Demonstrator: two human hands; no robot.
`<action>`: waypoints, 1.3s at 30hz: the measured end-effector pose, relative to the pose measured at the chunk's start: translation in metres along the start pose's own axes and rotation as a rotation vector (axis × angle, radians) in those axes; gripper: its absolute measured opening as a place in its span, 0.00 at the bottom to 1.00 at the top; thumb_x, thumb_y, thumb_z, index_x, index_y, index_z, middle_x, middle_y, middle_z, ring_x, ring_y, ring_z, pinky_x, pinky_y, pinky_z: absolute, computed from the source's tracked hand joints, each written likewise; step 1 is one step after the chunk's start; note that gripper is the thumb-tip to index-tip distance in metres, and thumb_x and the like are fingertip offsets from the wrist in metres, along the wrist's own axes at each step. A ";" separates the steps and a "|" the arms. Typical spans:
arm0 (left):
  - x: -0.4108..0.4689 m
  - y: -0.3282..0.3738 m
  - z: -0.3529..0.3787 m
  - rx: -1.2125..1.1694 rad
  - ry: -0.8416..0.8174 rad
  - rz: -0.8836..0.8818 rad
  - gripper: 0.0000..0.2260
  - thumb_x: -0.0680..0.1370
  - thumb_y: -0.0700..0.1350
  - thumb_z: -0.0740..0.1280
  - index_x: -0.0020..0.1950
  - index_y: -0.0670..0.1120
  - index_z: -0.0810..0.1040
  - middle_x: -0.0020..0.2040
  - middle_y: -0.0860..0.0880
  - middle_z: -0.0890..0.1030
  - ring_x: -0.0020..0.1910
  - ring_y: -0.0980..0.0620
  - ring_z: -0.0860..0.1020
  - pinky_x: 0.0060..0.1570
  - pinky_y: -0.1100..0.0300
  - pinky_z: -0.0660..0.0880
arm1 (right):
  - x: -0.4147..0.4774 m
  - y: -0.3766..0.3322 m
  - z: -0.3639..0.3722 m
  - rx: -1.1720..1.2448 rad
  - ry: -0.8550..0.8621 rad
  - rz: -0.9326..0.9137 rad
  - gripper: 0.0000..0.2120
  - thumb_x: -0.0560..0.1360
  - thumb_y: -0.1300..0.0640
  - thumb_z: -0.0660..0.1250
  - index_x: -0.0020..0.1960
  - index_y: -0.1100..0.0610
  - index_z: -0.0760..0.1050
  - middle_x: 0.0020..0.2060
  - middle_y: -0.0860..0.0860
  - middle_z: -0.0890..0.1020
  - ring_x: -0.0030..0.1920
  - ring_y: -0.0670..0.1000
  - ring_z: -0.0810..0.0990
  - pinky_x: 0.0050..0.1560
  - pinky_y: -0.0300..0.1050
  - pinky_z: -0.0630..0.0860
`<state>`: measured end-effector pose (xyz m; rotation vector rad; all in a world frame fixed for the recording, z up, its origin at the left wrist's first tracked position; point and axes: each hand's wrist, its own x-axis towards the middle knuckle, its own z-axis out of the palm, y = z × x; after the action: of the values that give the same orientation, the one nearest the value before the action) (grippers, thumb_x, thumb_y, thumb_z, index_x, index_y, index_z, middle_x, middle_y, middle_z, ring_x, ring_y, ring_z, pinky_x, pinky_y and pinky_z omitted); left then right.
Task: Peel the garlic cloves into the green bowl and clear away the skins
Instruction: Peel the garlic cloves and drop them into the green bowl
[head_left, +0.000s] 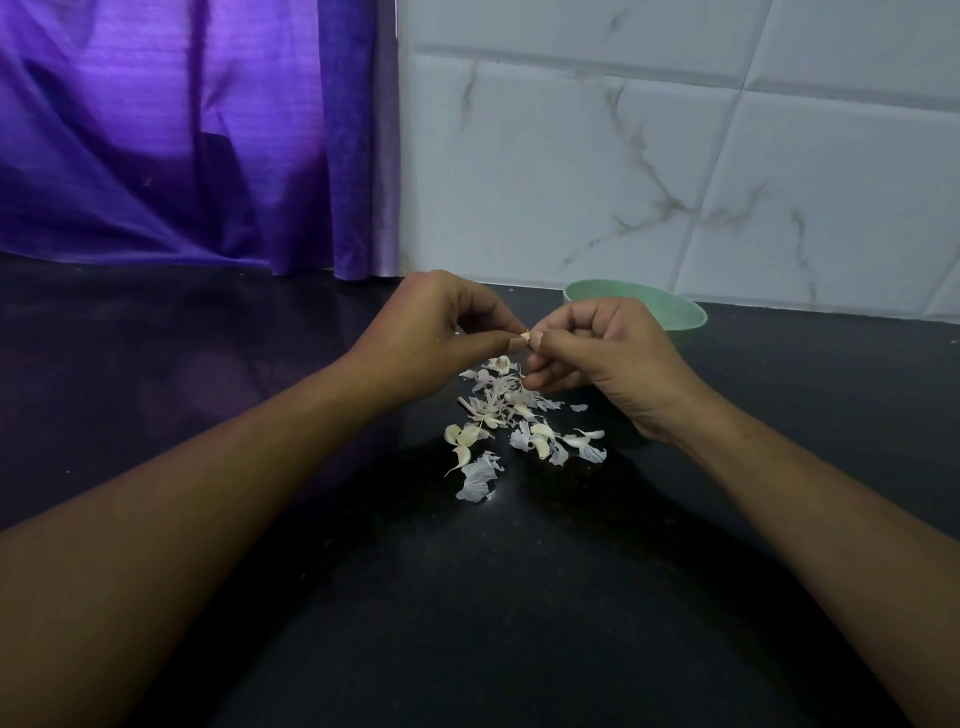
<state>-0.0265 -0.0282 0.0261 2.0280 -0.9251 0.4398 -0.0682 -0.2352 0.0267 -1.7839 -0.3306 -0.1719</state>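
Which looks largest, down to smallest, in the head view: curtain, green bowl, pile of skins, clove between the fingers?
1. curtain
2. pile of skins or green bowl: unsure, the bowl sits farther back, partly hidden by the right hand
3. clove

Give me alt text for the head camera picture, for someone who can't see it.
A left hand and right hand pinch one garlic clove above scattered skins on a dark countertop. A green bowl sits behind the right hand.

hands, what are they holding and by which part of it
One small garlic clove, its left end pinched by the left hand, its right end by the right hand; mostly hidden.
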 end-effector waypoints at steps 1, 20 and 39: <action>0.000 0.001 0.001 -0.007 0.011 -0.001 0.03 0.76 0.44 0.78 0.49 0.47 0.88 0.39 0.53 0.87 0.37 0.59 0.83 0.41 0.56 0.81 | 0.000 -0.001 0.000 0.010 0.005 -0.003 0.03 0.79 0.67 0.69 0.47 0.66 0.80 0.34 0.58 0.85 0.34 0.54 0.86 0.41 0.48 0.85; 0.003 0.011 0.006 -0.491 0.189 -0.155 0.06 0.81 0.42 0.72 0.55 0.40 0.83 0.50 0.38 0.86 0.45 0.50 0.83 0.42 0.56 0.82 | 0.003 0.001 0.001 -0.363 0.048 -0.066 0.08 0.81 0.60 0.66 0.44 0.56 0.81 0.34 0.51 0.84 0.29 0.52 0.83 0.27 0.41 0.74; 0.000 0.015 0.008 -0.543 0.133 -0.332 0.08 0.79 0.42 0.73 0.56 0.38 0.82 0.43 0.46 0.84 0.39 0.54 0.81 0.36 0.61 0.80 | 0.003 -0.001 -0.002 -0.310 0.084 -0.154 0.07 0.81 0.64 0.67 0.48 0.55 0.82 0.35 0.54 0.86 0.34 0.56 0.87 0.43 0.55 0.82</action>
<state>-0.0376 -0.0403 0.0297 1.5871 -0.5350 0.1177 -0.0653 -0.2363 0.0290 -2.0496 -0.3982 -0.4252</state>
